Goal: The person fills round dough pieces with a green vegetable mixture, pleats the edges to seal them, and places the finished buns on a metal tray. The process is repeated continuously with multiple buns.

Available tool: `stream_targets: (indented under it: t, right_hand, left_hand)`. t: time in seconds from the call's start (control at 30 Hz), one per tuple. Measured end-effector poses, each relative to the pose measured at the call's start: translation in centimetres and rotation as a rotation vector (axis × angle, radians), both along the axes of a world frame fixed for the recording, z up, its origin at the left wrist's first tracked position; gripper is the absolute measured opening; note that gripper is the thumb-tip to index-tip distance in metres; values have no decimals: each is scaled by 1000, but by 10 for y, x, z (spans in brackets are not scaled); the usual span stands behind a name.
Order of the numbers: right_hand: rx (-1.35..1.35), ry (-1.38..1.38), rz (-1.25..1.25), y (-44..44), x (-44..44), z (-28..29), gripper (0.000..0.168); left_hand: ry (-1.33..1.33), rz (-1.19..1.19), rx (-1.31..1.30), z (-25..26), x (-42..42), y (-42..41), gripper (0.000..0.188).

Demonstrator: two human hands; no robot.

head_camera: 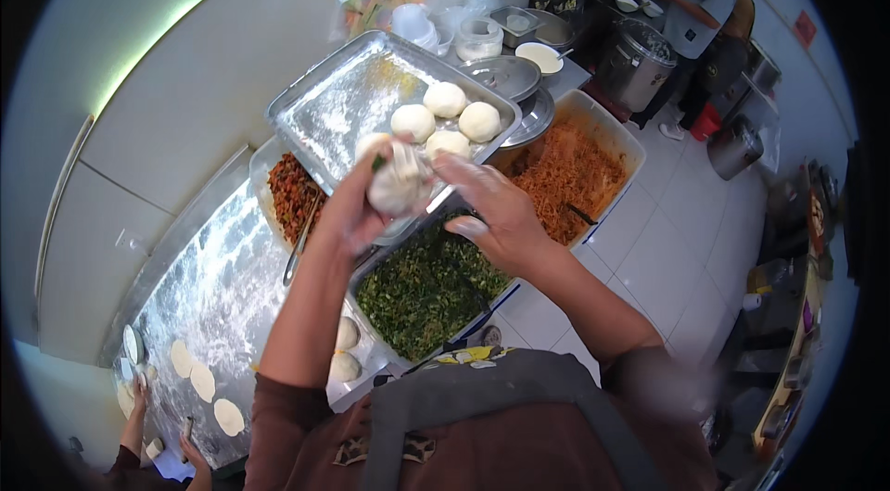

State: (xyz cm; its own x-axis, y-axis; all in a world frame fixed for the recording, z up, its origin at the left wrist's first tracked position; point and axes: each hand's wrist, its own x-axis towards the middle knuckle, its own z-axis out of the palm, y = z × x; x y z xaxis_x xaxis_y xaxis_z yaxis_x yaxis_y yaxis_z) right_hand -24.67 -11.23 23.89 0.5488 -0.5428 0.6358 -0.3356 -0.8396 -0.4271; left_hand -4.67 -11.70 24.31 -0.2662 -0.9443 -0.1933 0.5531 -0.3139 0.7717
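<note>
My left hand (361, 202) cups a pleated dough bun (400, 181), blurred, with a bit of green at its upper left edge. Close by on the right, my right hand (497, 209) has its fingers spread and holds nothing; whether a fingertip touches the bun is unclear. Behind both hands, a floured metal tray (313, 101) carries several round white buns (445, 99). A tub of chopped green filling (431, 289) lies below the hands. At its upper right is a tub of shredded orange filling (570, 171), and a chopped red filling (290, 192) sits left of the tray.
On the floured metal worktop (208, 282) lie flat dough rounds (202, 382). A co-worker's hands (195, 453) are at its lower left, one at a rolling pin. Two more buns (345, 366) rest beside the green filling. Metal lids (504, 77) and a white bowl (539, 58) stand behind; two people are farther back.
</note>
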Motion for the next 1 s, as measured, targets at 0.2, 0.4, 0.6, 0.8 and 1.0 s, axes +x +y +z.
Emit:
stream_targets:
  t: [0.2,0.4,0.6,0.8,1.0]
  right_hand:
    - [516,-204,-84,28,-76,-36,48]
    - [644,-110,-271,49,-129,-83,41]
    - [703,-52,-266,52,-136,-102,35]
    - [537,43,-146,38,-93,-94,30]
    - [620,-28,19,45,-45,-108,31]
  left_hand:
    - [-649,202,-110,-15,12,-161,39]
    - [-1467,365,-282,-69,7,-259,54]
    - [-1550,156,-316,-90,22,-280,58]
    - [-1426,547,-447,-69,75,-197,48]
    - [-862,1027,-578,-70,119,42,27]
